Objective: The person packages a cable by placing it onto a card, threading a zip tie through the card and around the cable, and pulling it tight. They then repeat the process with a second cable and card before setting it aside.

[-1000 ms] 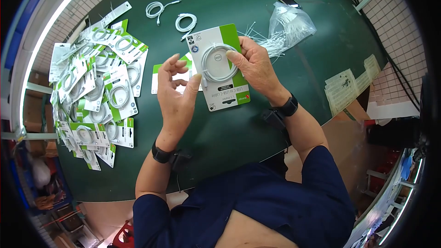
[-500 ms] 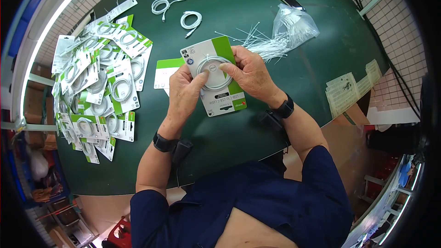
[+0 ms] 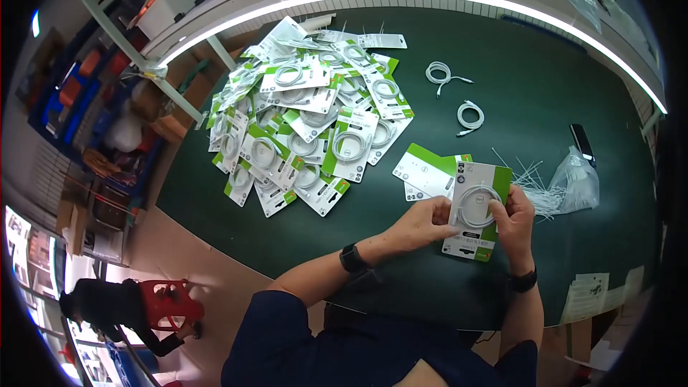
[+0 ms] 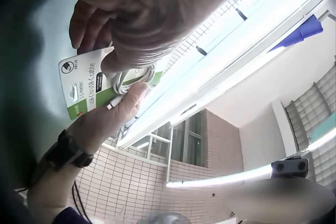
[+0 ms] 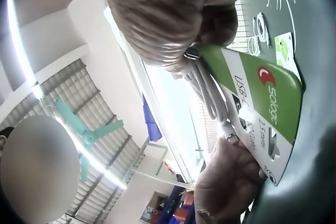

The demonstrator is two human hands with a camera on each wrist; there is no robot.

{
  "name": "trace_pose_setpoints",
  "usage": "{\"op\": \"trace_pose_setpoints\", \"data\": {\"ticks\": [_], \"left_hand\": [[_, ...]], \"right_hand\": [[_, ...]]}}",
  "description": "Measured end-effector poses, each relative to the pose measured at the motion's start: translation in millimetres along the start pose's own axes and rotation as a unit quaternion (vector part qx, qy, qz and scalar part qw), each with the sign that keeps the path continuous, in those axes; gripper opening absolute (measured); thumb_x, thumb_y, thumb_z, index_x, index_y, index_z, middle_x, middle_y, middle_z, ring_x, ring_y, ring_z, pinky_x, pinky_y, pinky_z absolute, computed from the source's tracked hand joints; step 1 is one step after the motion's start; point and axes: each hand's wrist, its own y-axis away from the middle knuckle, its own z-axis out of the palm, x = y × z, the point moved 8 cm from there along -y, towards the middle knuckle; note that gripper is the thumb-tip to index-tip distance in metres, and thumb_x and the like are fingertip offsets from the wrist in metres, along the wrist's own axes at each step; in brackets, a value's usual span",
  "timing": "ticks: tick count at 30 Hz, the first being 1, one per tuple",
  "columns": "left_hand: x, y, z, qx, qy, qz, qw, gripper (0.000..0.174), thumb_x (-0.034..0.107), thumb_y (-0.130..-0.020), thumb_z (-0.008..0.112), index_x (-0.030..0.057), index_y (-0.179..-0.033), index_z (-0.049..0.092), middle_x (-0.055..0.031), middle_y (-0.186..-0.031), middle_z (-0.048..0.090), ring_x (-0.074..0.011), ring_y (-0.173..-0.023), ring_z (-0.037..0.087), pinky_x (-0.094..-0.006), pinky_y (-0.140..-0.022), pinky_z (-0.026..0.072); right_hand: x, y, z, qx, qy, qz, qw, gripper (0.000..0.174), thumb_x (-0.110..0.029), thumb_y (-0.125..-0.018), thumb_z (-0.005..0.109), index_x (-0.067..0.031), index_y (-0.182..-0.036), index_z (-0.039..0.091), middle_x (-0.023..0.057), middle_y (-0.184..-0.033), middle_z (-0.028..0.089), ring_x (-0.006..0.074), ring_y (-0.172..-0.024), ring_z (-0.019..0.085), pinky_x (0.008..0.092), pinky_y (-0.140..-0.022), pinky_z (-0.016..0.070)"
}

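Note:
A green-and-white USB-C cable card (image 3: 469,235) with a white coiled cable (image 3: 462,208) on its front is held up over the table by both hands. My right hand (image 3: 514,218) grips its right edge, thumb on the coil and fingers behind. My left hand (image 3: 423,223) pinches the left edge, the thumb in front near the coil's lower side. In the right wrist view, a metal cable plug (image 5: 232,138) shows beside the left hand (image 5: 226,176). Flat cards without cables (image 3: 424,172) lie on the table just beyond the left hand.
A large heap of carded cables (image 3: 301,115) covers the table's left part. Two loose coiled cables (image 3: 469,116) lie farther back. White ties (image 3: 534,190) spill from a clear bag (image 3: 579,183) on the right, near a phone (image 3: 582,143). A person sits on a red stool (image 3: 170,306).
My left hand, apart from the card a second ago, has come in and taken its left edge. The right hand keeps its grip. The head view has swung left.

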Motion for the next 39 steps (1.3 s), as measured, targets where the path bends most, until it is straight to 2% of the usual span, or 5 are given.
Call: {"op": "trace_pose_setpoints", "data": {"ticks": [9,22,27,32,39], "left_hand": [[10,46,-18,0.017,0.014,-0.039,0.999,0.023,0.015,-0.104,0.069,-0.0017,-0.12,0.072,-0.0033,-0.104,0.075,-0.006,-0.079,0.064,-0.0218,-0.065,0.0515],[133,67,-303,0.388,0.189,0.206,0.878,0.027,0.009,-0.105,0.066,-0.003,-0.129,0.062,-0.0109,-0.111,0.072,-0.0175,-0.092,0.071,-0.0284,-0.084,0.0616],[105,45,-276,0.385,0.218,0.087,0.892,0.029,0.01,-0.106,0.065,-0.0044,-0.131,0.063,-0.0143,-0.114,0.074,-0.0211,-0.099,0.074,-0.0322,-0.093,0.0623],[64,4,-186,0.193,0.104,-0.007,0.976,0.037,0.014,-0.107,0.066,-0.0062,-0.137,0.061,-0.0174,-0.117,0.074,-0.0235,-0.1,0.074,-0.0348,-0.094,0.0625],[64,-38,-100,0.054,-0.325,0.048,0.943,0.028,0.009,-0.099,0.072,-0.0041,-0.123,0.071,-0.014,-0.105,0.078,-0.0219,-0.092,0.076,-0.0332,-0.084,0.0605]], "right_hand": [[-11,0,9,-0.001,-0.068,-0.01,0.998,0.027,-0.01,-0.107,0.063,0.0037,-0.13,0.062,0.0075,-0.105,0.074,0.0081,-0.082,0.069,0.0211,-0.071,0.0539],[16,-6,0,-0.002,-0.011,0.077,0.997,0.02,-0.008,-0.105,0.064,0.0015,-0.122,0.067,0.0071,-0.093,0.076,0.0075,-0.069,0.068,0.0199,-0.058,0.051],[16,-8,4,-0.035,0.039,0.088,0.995,0.017,-0.007,-0.104,0.063,0.0005,-0.119,0.068,0.0069,-0.092,0.076,0.0088,-0.068,0.069,0.0218,-0.057,0.0511],[19,-8,8,-0.05,0.058,0.097,0.992,0.017,-0.008,-0.103,0.065,0.0025,-0.115,0.072,0.0062,-0.093,0.075,0.0083,-0.07,0.068,0.0223,-0.063,0.0535],[26,-8,8,-0.056,0.051,0.083,0.994,0.016,-0.007,-0.102,0.065,0.0022,-0.113,0.073,0.0055,-0.093,0.075,0.0082,-0.071,0.067,0.0231,-0.066,0.0551]]}}
